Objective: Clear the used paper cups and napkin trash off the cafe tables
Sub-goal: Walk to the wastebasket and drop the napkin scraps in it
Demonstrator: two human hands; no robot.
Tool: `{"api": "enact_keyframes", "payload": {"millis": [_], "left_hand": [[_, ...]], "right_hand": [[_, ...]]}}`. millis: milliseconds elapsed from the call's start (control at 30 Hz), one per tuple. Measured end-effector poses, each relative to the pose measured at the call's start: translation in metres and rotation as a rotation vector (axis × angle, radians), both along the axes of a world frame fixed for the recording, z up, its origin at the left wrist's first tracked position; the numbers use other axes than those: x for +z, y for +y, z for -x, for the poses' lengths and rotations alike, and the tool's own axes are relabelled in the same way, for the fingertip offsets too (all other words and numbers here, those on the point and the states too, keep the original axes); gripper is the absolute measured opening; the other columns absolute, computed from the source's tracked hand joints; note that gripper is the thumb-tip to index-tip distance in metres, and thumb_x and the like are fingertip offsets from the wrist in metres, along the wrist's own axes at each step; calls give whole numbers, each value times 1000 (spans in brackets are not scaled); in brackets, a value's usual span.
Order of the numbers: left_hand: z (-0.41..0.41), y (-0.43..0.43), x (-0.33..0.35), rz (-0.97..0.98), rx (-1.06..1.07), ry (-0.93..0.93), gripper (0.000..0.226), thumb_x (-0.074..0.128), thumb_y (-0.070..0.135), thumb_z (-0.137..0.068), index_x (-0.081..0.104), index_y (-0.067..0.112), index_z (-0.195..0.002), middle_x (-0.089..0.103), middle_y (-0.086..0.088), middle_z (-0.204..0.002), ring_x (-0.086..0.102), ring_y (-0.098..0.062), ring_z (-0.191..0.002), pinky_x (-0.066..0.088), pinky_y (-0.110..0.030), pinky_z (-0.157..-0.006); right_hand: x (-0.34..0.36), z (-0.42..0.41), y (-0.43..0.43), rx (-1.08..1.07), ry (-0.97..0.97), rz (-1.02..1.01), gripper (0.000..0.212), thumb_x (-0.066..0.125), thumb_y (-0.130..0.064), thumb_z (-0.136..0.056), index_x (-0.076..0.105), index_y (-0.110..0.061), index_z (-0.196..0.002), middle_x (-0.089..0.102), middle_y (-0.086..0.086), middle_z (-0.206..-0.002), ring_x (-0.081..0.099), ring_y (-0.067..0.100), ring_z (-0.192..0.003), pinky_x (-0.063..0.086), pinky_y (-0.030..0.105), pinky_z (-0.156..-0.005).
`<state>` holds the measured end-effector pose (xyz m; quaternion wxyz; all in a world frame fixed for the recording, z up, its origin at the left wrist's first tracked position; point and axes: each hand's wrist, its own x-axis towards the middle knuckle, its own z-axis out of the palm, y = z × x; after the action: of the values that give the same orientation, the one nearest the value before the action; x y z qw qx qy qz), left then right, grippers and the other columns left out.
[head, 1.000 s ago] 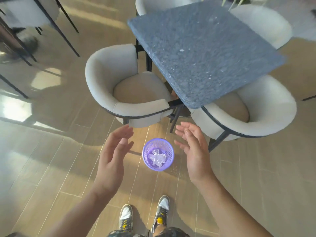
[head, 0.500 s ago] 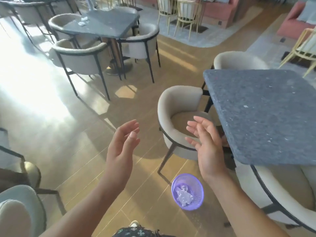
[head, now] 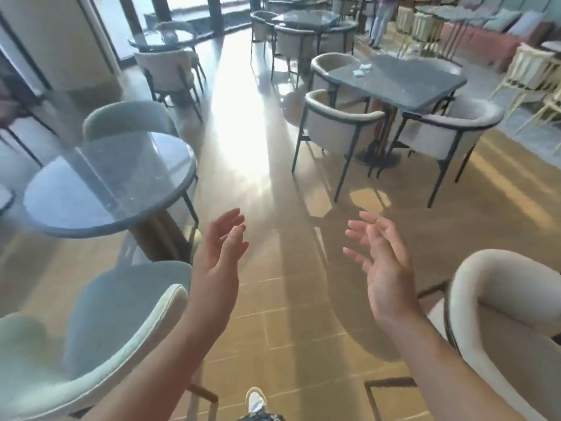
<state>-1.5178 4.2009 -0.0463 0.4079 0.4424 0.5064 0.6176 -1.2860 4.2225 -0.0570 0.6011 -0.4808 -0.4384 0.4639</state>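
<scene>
Two small pale scraps, which I take for the napkin trash (head: 362,69), lie on the rectangular grey surface (head: 419,83) in the far right of the room, well apart from both hands. They sit close together at that surface's left end, just beside the curved back of the far cream chair (head: 329,63) and beyond the near cream chair (head: 337,126). They are too small to tell their shape or long axis, and no paper cup can be made out there.

Both hands are raised over the wooden floor (head: 273,284), palms turned toward each other, holding nothing. The left hand (head: 218,253) has its fingers (head: 230,217) straight and loosely together; the right hand (head: 382,259) has its fingers (head: 361,229) spread apart and relaxed.

From the fingers the trash lies straight ahead and far, almost in line with the right hand and to the right of the left one. By my reading the right hand is therefore the nearer and has the straighter line to it. A walk up the sunlit aisle has to come first, ending at the surface's left end, since the two chairs close off much of that side.

A round glass-topped surface (head: 106,183) stands near on the left with nothing I can see on it, so it likely needs no stop. No bin is in view.
</scene>
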Motion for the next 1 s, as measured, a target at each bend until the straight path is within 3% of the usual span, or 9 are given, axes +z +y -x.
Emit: {"api": "enact_keyframes", "payload": {"millis": [100,200,333,400,500,633,733,1000], "left_hand": [[46,35,1,2,103,-27,47,57,54,-89,64,32,-129,68,7,-133,63,-11,-128,51,-38,-106],[85,63,3,-3,184,-25,37,57,45,-93,65,30,-125,69,3,-131,64,-12,-126,53,-36,-103],[125,93,2,2,264,-43,41,53,37,-94,63,21,-129,71,5,-123,67,-5,-118,57,-30,-99],[138,110,2,3,282,-41,42,53,37,-93,62,19,-129,74,12,-111,69,-1,-108,57,-27,-96],[152,138,1,13,328,-56,38,58,40,-91,65,25,-125,74,8,-118,68,-6,-118,56,-35,-103],[158,189,-2,23,348,-37,50,61,57,-83,66,30,-124,72,8,-126,66,-11,-122,51,-44,-108],[148,245,-5,19,335,-24,53,59,58,-81,65,30,-125,71,8,-127,66,-9,-123,52,-41,-106],[85,431,-2,7,258,-11,50,56,58,-85,63,31,-127,69,5,-130,64,-12,-127,53,-35,-102]], "right_hand": [[1,47,56,81,2,-12,38,60,-48,-93,66,-25,-123,70,4,-123,68,16,-116,55,43,-98],[-2,90,103,150,6,-12,33,58,-45,-95,68,-26,-121,70,4,-122,67,20,-117,55,47,-100],[-2,136,151,236,6,-4,41,67,-64,-88,71,-33,-116,71,4,-123,67,25,-119,56,50,-100],[-3,152,176,273,12,3,35,61,-51,-93,69,-29,-119,71,6,-123,67,24,-118,56,51,-102],[-4,168,217,304,9,4,41,62,-50,-92,67,-24,-123,70,7,-124,68,24,-118,55,52,-103],[-3,174,281,322,16,-3,45,65,-57,-89,68,-26,-121,71,6,-124,68,24,-118,56,50,-100],[-9,165,337,326,17,-5,35,59,-45,-95,68,-25,-121,71,6,-124,67,25,-119,56,48,-101],[-8,112,501,280,6,7,32,57,-45,-95,69,-26,-118,73,2,-118,68,22,-118,56,46,-101]]}}
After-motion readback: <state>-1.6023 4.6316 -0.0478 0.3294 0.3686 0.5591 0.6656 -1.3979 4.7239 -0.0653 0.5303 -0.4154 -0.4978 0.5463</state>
